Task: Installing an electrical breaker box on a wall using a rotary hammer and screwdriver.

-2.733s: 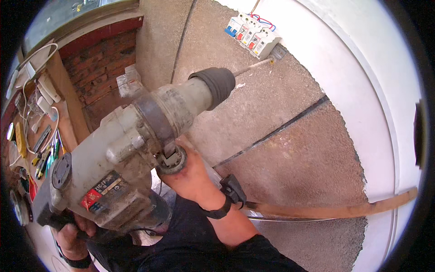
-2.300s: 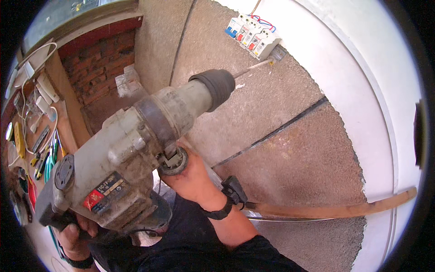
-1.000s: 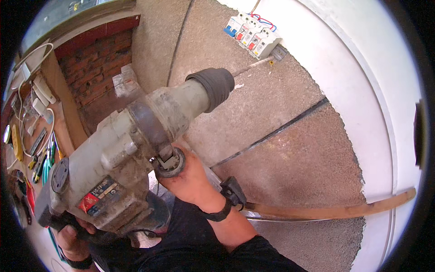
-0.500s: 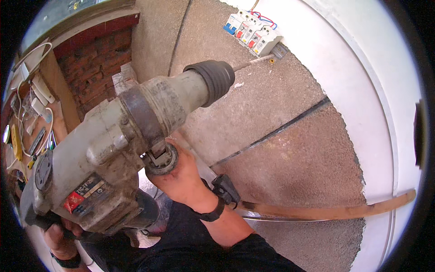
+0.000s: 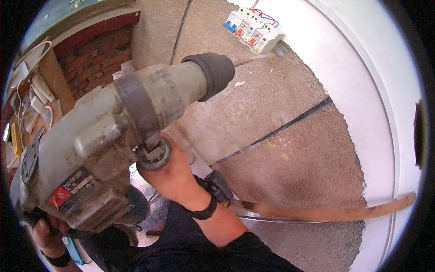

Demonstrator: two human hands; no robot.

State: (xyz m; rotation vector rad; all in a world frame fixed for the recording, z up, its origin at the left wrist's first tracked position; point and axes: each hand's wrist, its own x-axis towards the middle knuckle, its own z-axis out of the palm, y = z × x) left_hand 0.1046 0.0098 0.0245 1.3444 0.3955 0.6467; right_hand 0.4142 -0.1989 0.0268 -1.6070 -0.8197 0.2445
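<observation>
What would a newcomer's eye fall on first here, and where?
The large, dust-covered grey power drill fills much of the left half, with the right hand gripping below its front part and the left hand at its rear, lower left. Near the top, right of centre, a row of white plastic circuit breakers with blue and red switches stands out. A long brown wooden strip crosses the lower right.

Main wall (image 5: pixel 294 156) rough, brn-grey, cut by dark joint lines (image 5: pixel 276 131) – ragged edge where white plaster (image 5: pixel 369 131) takes over on R, brightly lit. Upper L: bare red brick (image 5: pixel 93 65) under dk red band (image 5: pixel 97 32), blue-grey surface (image 5: pixel 52 20) above – can't tell if glass. Cluttered wooden worktop (image 5: pixel 56 108) far L; long wood strip (image 5: pixel 326 213) lower R.
</observation>
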